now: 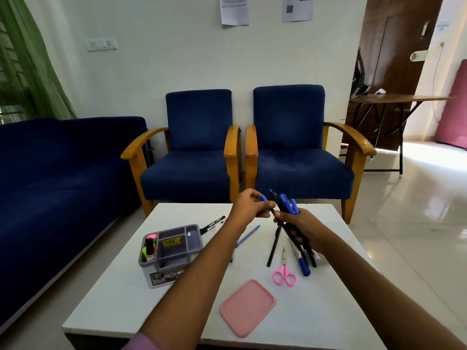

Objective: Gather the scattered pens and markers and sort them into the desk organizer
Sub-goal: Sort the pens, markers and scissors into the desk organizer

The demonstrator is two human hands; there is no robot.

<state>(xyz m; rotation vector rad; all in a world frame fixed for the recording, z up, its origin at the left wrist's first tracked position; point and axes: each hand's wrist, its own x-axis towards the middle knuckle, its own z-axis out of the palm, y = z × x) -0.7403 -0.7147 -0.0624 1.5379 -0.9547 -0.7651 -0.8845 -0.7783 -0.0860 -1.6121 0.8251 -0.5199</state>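
The step in hand looks like sorting from a gathered bunch. The right hand [300, 228] is lifted above the counter [126, 299] with its fingers [294, 234] curled round a bundle of pens [288, 210]. Their blue and dark tops fan up past the knuckles and the lower ends hang down toward the counter. The left hand [249, 207] is just beside it, thumb and fingers closed in a pinch on a single blue-capped pen [263, 198] at the left edge of the bundle. Whether that pen is already free of the bunch or partly held in it is hard to tell.

The organizer [171, 253] stands on the near-left part of the counter, well apart from both hands, with highlighters [149, 245] upright in its left slot and other compartments open.

The next move probably calls for drawing the pinched pen clear without dragging its neighbours, then carrying it left and down to a fitting compartment.

Loose items are not yet gathered: a black marker [213, 224] just beyond the organizer, a blue pen [249, 234] partly hidden by the left forearm, a black pen [274, 246] and a blue-capped marker [303, 265] under the right hand. Pink scissors [284, 272] and a pink lid [247, 308] lie nearer.
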